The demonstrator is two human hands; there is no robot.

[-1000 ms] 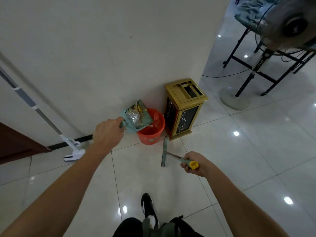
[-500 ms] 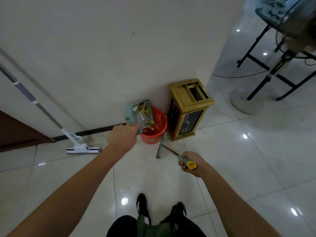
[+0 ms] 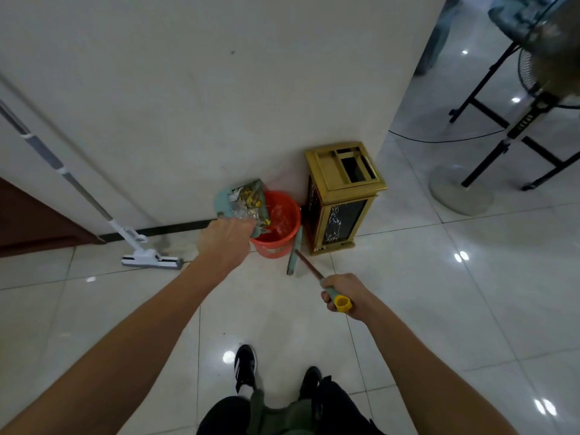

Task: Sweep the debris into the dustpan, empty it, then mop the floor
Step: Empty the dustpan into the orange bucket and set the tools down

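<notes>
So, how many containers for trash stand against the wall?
2. The orange bucket stands at the foot of the wall, under the tilted dustpan. The gold bin stands just right of it, at the wall's corner. Nothing seems hidden.

No legible txt or labels anywhere.

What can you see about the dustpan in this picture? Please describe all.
The dustpan is pale green and looks like plastic, with comb-like teeth along one edge. It still holds debris: crumpled wrappers and yellow bits. The left hand grips it from below, so its handle is hidden. It is tilted up beside the wall, its open side turned toward the orange bucket and over the bucket's left rim. Whether they touch is unclear.
</notes>
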